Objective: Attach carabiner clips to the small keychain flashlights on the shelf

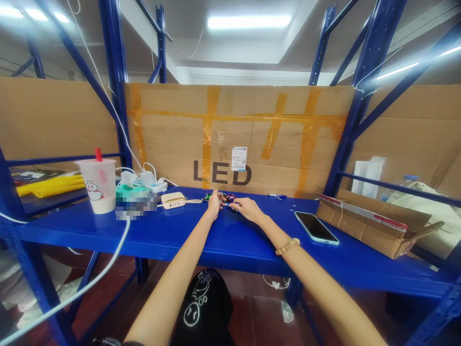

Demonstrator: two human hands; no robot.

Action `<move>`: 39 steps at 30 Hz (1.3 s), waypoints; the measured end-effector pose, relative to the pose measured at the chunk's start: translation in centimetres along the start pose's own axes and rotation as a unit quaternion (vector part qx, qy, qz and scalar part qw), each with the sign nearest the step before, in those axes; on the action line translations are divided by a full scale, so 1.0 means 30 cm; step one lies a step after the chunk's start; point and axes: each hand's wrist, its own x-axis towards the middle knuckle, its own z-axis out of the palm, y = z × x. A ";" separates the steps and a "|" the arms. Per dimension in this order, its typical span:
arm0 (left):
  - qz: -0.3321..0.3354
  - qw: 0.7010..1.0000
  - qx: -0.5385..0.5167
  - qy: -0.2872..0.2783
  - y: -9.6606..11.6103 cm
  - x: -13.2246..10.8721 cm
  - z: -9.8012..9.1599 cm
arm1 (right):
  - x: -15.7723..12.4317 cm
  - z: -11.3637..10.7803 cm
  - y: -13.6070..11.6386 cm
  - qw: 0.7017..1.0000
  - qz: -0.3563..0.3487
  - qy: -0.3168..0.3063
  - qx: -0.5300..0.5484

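Observation:
Both my arms reach forward over a blue metal shelf point(230, 240). My left hand point(215, 204) and my right hand point(246, 208) sit side by side at a small heap of colourful little items point(223, 196) near the cardboard wall. The left fingers curl down onto the heap. The right fingers pinch at its near edge; what they hold is too small to name. A bead bracelet point(287, 246) circles my right wrist.
A phone point(316, 227) lies face up right of my hands, beside an open cardboard box point(378, 225). To the left stand a plastic cup with a red straw point(97, 185), a power strip with chargers point(147, 181) and a beige charger point(173, 200). A cardboard sheet marked LED point(234, 139) backs the shelf.

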 end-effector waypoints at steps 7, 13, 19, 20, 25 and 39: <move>0.008 1.000 0.010 0.005 -0.005 0.003 0.000 | 0.004 0.004 0.007 1.000 0.002 0.020 0.003; 0.013 1.000 0.025 0.005 -0.013 0.014 0.001 | 0.007 0.006 0.010 1.000 0.001 0.024 -0.007; 0.025 0.999 0.031 0.004 -0.017 0.016 0.002 | 0.000 0.013 0.014 1.000 -0.023 0.021 -0.003; 0.024 0.999 0.030 0.003 -0.016 0.015 0.001 | -0.003 0.013 0.013 0.999 -0.028 0.021 -0.003; 0.021 0.999 0.034 -0.002 -0.012 0.010 -0.002 | -0.011 0.007 0.000 0.999 -0.042 0.023 -0.001; 0.019 0.999 0.049 0.011 -0.013 0.013 0.003 | 0.004 0.018 0.014 0.997 -0.020 0.045 -0.055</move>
